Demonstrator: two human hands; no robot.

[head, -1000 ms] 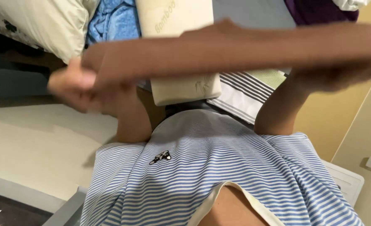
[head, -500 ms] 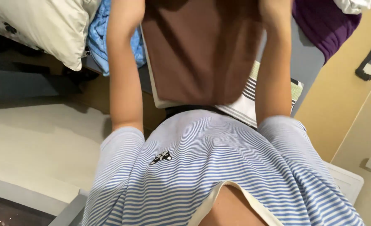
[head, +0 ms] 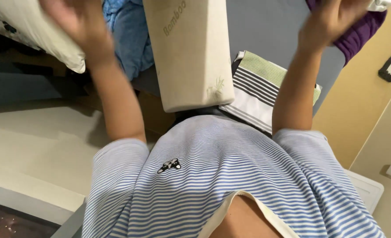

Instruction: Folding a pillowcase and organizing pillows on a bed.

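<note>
I look down over my blue-and-white striped shirt with both arms raised. My left hand is blurred at the top left, fingers apart, in front of a white pillow, and holds nothing that I can see. My right hand is up at the top right, fingers loosely spread, just in front of a purple cloth. A cream rectangular pillow lies between my arms on the grey bed.
A folded striped cloth with a green patch lies on the bed edge beside the cream pillow. A blue fabric is bunched at the left of it. A yellow wall stands at the right; pale floor at the left.
The brown cloth held up between my hands half a second ago is out of view. Both hands have moved apart and upward, uncovering the cream pillow.
</note>
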